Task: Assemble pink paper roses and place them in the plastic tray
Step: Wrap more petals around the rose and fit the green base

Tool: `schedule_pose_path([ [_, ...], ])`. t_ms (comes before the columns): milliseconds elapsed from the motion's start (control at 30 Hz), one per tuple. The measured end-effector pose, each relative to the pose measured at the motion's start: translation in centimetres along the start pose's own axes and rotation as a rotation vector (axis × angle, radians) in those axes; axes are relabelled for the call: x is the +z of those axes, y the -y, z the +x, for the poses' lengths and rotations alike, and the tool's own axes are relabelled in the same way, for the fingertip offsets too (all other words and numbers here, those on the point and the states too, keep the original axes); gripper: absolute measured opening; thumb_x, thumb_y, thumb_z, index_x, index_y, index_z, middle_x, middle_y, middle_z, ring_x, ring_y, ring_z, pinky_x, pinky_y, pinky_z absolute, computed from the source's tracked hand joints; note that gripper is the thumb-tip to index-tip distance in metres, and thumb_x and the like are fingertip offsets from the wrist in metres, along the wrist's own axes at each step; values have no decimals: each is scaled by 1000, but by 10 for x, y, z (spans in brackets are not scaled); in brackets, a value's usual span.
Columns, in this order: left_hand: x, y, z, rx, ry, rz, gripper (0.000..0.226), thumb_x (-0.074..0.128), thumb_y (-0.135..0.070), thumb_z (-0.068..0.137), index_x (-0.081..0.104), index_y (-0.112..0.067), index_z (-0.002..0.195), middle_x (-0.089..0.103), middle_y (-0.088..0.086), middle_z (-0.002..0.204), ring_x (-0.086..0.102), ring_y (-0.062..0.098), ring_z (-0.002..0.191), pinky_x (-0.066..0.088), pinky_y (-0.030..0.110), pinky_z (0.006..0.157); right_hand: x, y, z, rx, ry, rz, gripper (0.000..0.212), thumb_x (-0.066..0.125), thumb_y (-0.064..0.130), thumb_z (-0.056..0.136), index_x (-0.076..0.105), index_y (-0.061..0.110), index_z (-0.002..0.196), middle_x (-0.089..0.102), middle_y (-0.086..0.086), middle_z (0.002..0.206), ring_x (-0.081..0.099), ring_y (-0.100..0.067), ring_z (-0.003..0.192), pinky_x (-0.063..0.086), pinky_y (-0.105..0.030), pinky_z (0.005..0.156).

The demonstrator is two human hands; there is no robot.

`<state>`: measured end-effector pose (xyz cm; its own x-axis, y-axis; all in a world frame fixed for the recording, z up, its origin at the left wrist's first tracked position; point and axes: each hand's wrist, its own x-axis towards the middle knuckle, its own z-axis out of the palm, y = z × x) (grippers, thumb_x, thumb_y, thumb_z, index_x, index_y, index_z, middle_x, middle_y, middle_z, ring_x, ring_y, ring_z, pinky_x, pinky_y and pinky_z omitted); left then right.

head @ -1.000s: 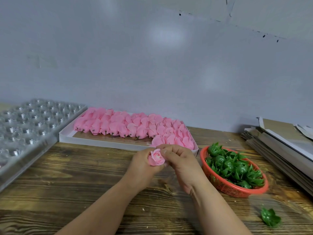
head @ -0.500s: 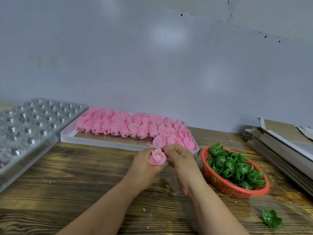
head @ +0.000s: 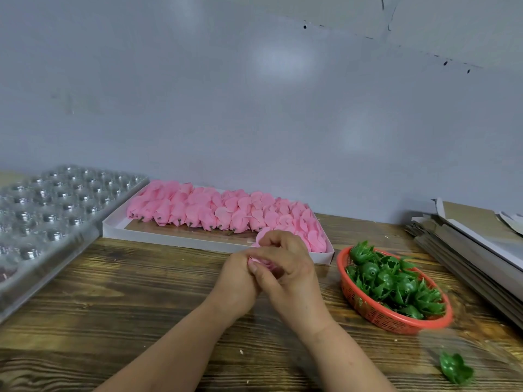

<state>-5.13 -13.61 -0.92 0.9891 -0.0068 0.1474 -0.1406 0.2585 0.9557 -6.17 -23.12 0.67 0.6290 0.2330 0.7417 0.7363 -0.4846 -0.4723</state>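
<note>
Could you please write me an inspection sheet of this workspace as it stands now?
Surface: wooden table, dark grain.
Job's things: pink rose almost hidden between both hands; white box of pink petals; clear plastic tray at left; red basket of green calyxes.
Clutter: one loose calyx on the table.
Grips: left hand and right hand both hold the rose.
Cables: nothing seen.
Surroundings: grey wall; stacked cardboard at right.

The pink rose (head: 261,261) is almost wholly covered by the left hand (head: 237,281) and right hand (head: 285,267). The plastic tray (head: 48,216) at the bench's left edge and the cardboard stack (head: 478,250) at its right edge are cropped. The basket (head: 393,321) rim is blurred.
</note>
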Motion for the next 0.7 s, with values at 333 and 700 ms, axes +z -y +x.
schedule_pose_path([
  [333,-4,5,-6,62,68,172,19,47,7,92,66,8,92,66,7,81,63,8,74,52,17,65,2,-3,-1,-153,-59,-110,15,69,-1,67,74,8,78,65,-8,96,56,-21,93,50,-40,77],
  [700,-6,-1,-7,-10,30,157,24,54,-18,96,72,-19,81,73,0,75,69,9,73,51,20,61,0,-3,1,-184,-71,-138,8,71,0,71,67,5,68,63,-8,93,57,-22,90,51,-40,73],
])
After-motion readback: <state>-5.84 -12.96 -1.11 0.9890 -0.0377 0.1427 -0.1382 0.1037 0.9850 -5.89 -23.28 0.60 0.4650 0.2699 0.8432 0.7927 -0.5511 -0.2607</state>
